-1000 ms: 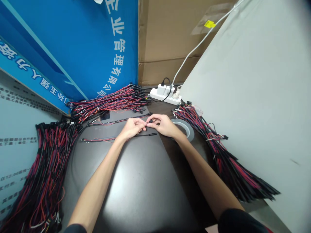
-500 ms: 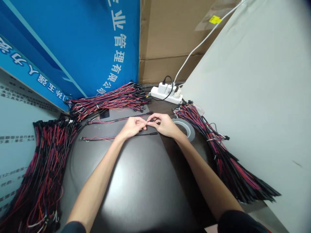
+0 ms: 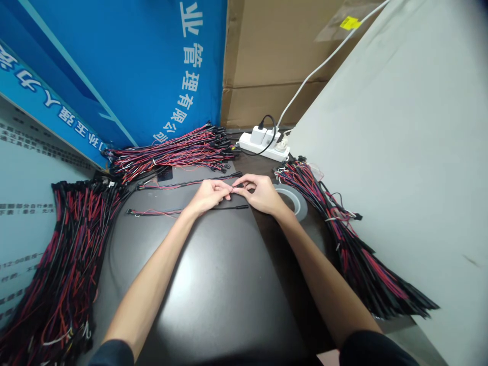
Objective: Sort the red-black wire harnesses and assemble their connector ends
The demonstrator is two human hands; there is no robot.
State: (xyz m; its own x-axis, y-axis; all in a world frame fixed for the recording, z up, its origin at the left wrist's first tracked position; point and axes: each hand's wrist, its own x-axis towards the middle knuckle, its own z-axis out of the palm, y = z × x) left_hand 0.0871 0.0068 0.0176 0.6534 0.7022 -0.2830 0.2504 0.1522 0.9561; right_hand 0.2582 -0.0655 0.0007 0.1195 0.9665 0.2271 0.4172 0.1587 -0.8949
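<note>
My left hand (image 3: 211, 195) and my right hand (image 3: 259, 193) meet fingertip to fingertip over the dark table mat. Right thumb and forefinger pinch a small black piece (image 3: 239, 186), which looks like a cable end; fingers cover most of it. The left fingers are pinched together at its left side, and what they grip is hidden. Behind the hands lies one thin wire harness (image 3: 171, 185) with red and black wires. Another wire harness (image 3: 156, 212) lies nearer me, passing beneath the left hand to a black tip (image 3: 241, 207).
Wire harnesses are piled at the left (image 3: 78, 244), at the back (image 3: 171, 154) and along the right (image 3: 354, 249). A white tape roll (image 3: 303, 206) lies flat beside my right wrist. The power strip (image 3: 247, 145) stands behind, against a cardboard sheet (image 3: 270, 56).
The camera view has shifted slightly. Both hands stay together at the same spot, with the fingertips only a little changed around the small black piece.
</note>
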